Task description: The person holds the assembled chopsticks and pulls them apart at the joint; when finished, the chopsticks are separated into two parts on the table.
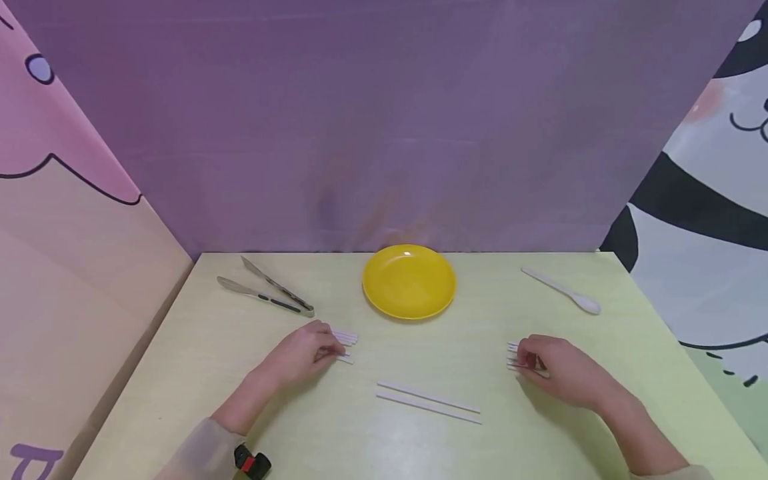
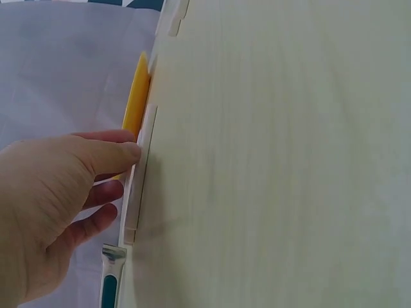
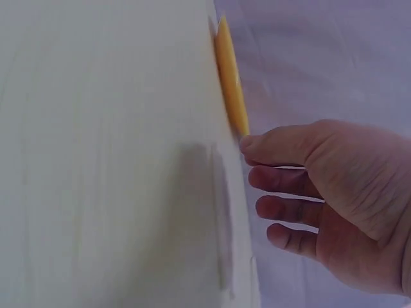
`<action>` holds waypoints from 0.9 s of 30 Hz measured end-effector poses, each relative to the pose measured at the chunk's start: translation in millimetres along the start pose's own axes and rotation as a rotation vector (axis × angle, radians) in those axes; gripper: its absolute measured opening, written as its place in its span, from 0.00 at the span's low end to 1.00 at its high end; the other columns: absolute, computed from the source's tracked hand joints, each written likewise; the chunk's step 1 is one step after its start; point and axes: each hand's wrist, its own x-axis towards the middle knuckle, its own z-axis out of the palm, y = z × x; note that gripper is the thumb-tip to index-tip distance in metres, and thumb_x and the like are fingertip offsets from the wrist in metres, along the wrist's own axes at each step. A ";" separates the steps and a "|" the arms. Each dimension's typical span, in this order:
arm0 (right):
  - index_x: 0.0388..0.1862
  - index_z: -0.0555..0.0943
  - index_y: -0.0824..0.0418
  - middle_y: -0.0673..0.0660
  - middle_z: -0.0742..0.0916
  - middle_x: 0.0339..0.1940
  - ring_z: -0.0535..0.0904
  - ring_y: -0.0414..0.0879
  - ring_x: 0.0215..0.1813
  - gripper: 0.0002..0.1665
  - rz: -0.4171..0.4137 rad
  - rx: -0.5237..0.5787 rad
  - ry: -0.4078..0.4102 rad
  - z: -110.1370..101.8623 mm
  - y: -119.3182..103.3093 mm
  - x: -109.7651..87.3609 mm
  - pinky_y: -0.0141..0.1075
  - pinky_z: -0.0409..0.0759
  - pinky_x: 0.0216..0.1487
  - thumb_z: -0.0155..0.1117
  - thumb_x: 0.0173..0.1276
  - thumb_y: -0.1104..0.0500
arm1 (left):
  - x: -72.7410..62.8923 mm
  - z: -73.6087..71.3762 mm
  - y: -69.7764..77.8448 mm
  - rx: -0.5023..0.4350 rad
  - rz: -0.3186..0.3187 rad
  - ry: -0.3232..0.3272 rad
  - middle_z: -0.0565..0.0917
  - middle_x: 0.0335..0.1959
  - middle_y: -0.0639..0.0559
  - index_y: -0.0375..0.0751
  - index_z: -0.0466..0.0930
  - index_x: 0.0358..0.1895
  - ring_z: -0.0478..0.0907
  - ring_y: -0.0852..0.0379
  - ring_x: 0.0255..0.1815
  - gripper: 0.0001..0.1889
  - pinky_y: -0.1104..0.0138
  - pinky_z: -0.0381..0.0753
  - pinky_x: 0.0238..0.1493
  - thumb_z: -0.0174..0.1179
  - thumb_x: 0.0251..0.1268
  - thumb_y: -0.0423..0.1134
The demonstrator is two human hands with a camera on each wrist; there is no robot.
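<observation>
My left hand [image 1: 306, 350] is over several short pale sticks [image 1: 345, 337] at the left. Its thumb and index fingertips pinch at one short pale stick [image 2: 142, 160], seen edge-on in the left wrist view; part of the group is hidden. At the right, my right hand [image 1: 558, 373] is just above another group of short pale sticks [image 1: 512, 357]. In the right wrist view its fingers are loosely bent, with these sticks [image 3: 220, 218] low on the table apart from them. Between the hands lie two long, chopstick-like sticks [image 1: 429, 399], side by side and slightly slanted.
A yellow plate [image 1: 409, 282] stands at the back middle of the table [image 1: 336, 440]. Metal tongs [image 1: 279, 303] lie spread behind the left hand. A pale spoon [image 1: 564, 290] lies at the back right. A purple backdrop [image 1: 384, 133] rises behind the table.
</observation>
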 end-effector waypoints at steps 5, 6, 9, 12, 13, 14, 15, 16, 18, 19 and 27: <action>0.34 0.79 0.44 0.33 0.77 0.31 0.72 0.27 0.35 0.16 -0.026 0.010 -0.050 -8.8 -25.1 13.1 0.29 0.76 0.38 0.71 0.68 0.66 | 7.7 -0.4 8.3 -0.025 0.024 -0.020 0.86 0.37 0.58 0.47 0.93 0.43 0.78 0.62 0.40 0.06 0.69 0.83 0.45 0.73 0.67 0.33; 0.34 0.79 0.45 0.33 0.77 0.31 0.72 0.27 0.35 0.15 -0.036 0.018 -0.056 -10.3 -28.8 15.6 0.29 0.76 0.38 0.70 0.69 0.67 | 10.2 -0.6 12.3 -0.042 0.033 -0.031 0.86 0.38 0.58 0.47 0.93 0.43 0.78 0.62 0.40 0.06 0.69 0.83 0.45 0.72 0.68 0.33; 0.35 0.80 0.48 0.34 0.78 0.30 0.71 0.27 0.35 0.13 -0.057 0.047 -0.077 -13.6 -38.1 23.1 0.29 0.77 0.38 0.68 0.71 0.67 | 17.9 -0.8 27.3 -0.091 0.074 -0.062 0.86 0.39 0.57 0.46 0.93 0.44 0.80 0.60 0.42 0.05 0.71 0.83 0.46 0.72 0.69 0.33; 0.36 0.81 0.48 0.34 0.78 0.30 0.71 0.27 0.34 0.12 -0.058 0.082 -0.113 -14.0 -45.1 30.7 0.29 0.76 0.38 0.67 0.73 0.67 | 25.8 -0.6 44.0 -0.126 0.122 -0.096 0.87 0.39 0.56 0.46 0.92 0.45 0.80 0.59 0.42 0.05 0.72 0.82 0.46 0.71 0.69 0.34; 0.36 0.81 0.48 0.34 0.78 0.30 0.71 0.27 0.34 0.12 -0.061 0.090 -0.124 -13.4 -47.0 33.1 0.28 0.76 0.38 0.66 0.74 0.66 | 28.4 -0.5 49.3 -0.129 0.138 -0.106 0.87 0.39 0.57 0.46 0.92 0.45 0.81 0.59 0.43 0.05 0.72 0.82 0.46 0.71 0.70 0.35; 0.36 0.81 0.48 0.34 0.78 0.30 0.71 0.27 0.34 0.11 -0.067 0.100 -0.134 -13.0 -48.8 35.5 0.29 0.76 0.38 0.66 0.74 0.66 | 31.2 -0.5 54.2 -0.129 0.153 -0.113 0.87 0.39 0.56 0.45 0.92 0.45 0.81 0.59 0.43 0.05 0.73 0.82 0.47 0.71 0.70 0.35; 0.37 0.81 0.48 0.35 0.78 0.31 0.71 0.28 0.34 0.11 -0.072 0.108 -0.142 -12.4 -50.2 37.7 0.28 0.76 0.38 0.66 0.75 0.66 | 33.9 -0.1 58.4 -0.127 0.169 -0.116 0.87 0.39 0.56 0.45 0.92 0.45 0.81 0.59 0.43 0.05 0.73 0.82 0.47 0.71 0.70 0.35; 0.37 0.81 0.48 0.35 0.78 0.31 0.71 0.28 0.34 0.11 -0.078 0.116 -0.149 -12.2 -51.2 39.8 0.28 0.76 0.38 0.66 0.75 0.65 | 36.6 0.1 62.1 -0.127 0.175 -0.119 0.87 0.39 0.57 0.45 0.92 0.45 0.82 0.59 0.43 0.05 0.74 0.81 0.47 0.71 0.70 0.35; 0.38 0.81 0.49 0.36 0.79 0.31 0.71 0.28 0.34 0.10 -0.097 0.126 -0.154 -12.8 -52.4 43.6 0.28 0.76 0.38 0.66 0.75 0.65 | 41.2 0.5 66.9 -0.129 0.182 -0.115 0.88 0.39 0.57 0.45 0.92 0.45 0.82 0.61 0.43 0.05 0.75 0.81 0.47 0.70 0.71 0.35; 0.38 0.81 0.49 0.36 0.79 0.31 0.71 0.28 0.34 0.10 -0.102 0.130 -0.158 -13.7 -52.7 45.2 0.28 0.76 0.37 0.66 0.75 0.65 | 42.9 0.5 68.5 -0.130 0.189 -0.110 0.89 0.39 0.57 0.45 0.92 0.45 0.82 0.61 0.42 0.05 0.75 0.81 0.46 0.70 0.71 0.35; 0.39 0.81 0.49 0.35 0.79 0.32 0.73 0.30 0.34 0.09 -0.111 0.177 -0.211 -12.0 -60.6 51.9 0.28 0.77 0.38 0.67 0.75 0.65 | 49.3 8.3 78.3 -0.126 0.237 -0.114 0.89 0.38 0.56 0.44 0.91 0.44 0.83 0.62 0.40 0.04 0.77 0.80 0.47 0.69 0.70 0.34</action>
